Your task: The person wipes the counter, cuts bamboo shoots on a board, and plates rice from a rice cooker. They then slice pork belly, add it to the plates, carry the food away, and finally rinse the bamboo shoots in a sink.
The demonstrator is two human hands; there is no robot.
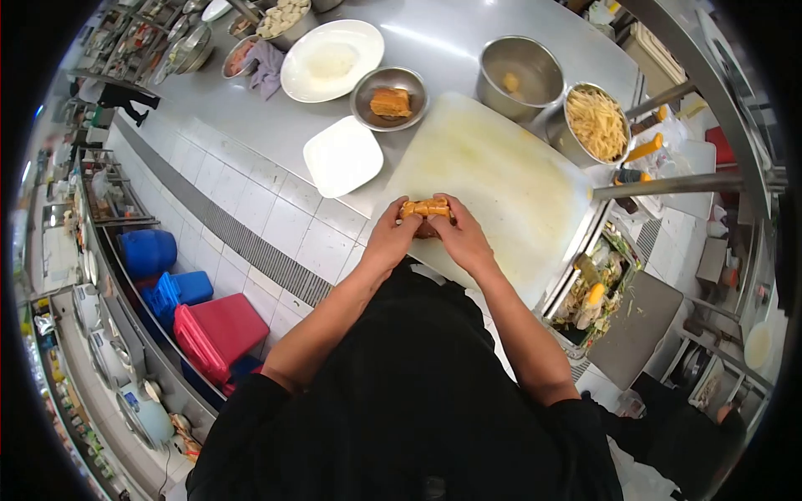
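Observation:
Between my two hands, over the near edge of the white cutting board [493, 184], is an orange-brown block of food [426, 208], perhaps cooked meat. Lines across its top suggest slices. My left hand [391, 239] grips its left end and my right hand [464, 240] its right end, thumbs on the near side. A darker part shows below the block between the thumbs. Beyond the board, a steel bowl [363, 111] holds a similar orange-brown piece [390, 103]. Beside that bowl lies a white square plate [343, 157] with nothing on it.
A white oval plate [368, 42] with a pale heap stands farther back. Right of it are a steel pot [539, 104] of liquid and a container of pale yellow strips [596, 123]. A scrap-filled bin [589, 288] and yellow-handled tools [645, 148] sit at the right.

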